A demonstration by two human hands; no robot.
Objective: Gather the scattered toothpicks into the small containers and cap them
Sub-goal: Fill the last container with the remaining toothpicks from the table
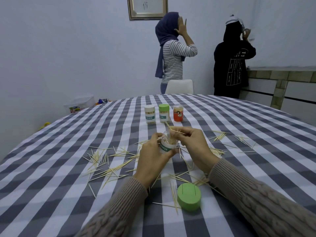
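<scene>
Round worktop (51, 185) under grey-and-white checked cloth, filling the lower frame. Two persons standing beyond the far edge, one in a striped top (172, 62), one in a black top (230, 65), both turned toward the wall, arms raised. White chair back (179, 86) just behind the far edge. Framed picture (147, 8) on the wall above. Clear plastic box (80, 104) on the floor at left.

Left hand (153, 161) raised over the worktop centre, fingers curled round an open clear container (166, 145) with a "TOOTHPICK" label, tilted, mouth pointing away and slightly right; some sticks already inside. Right hand (193, 144) just beside the mouth, fingertips pinching a small bundle of toothpicks (174, 131), tips fanning out toward the container opening. Knit sleeves on both forearms.

Green cap (189, 196) lying flat on the cloth near the front edge, between the forearms, apart from the held container. Three upright containers in a row at the far centre: white-capped (150, 114), green-capped (163, 113), orange with clear top (178, 113).

Loose toothpicks (109, 170) scattered across the cloth: dense patch at left of the hands, more under and behind the right hand, smaller cluster at far right (220, 136), a few beside the green cap.
</scene>
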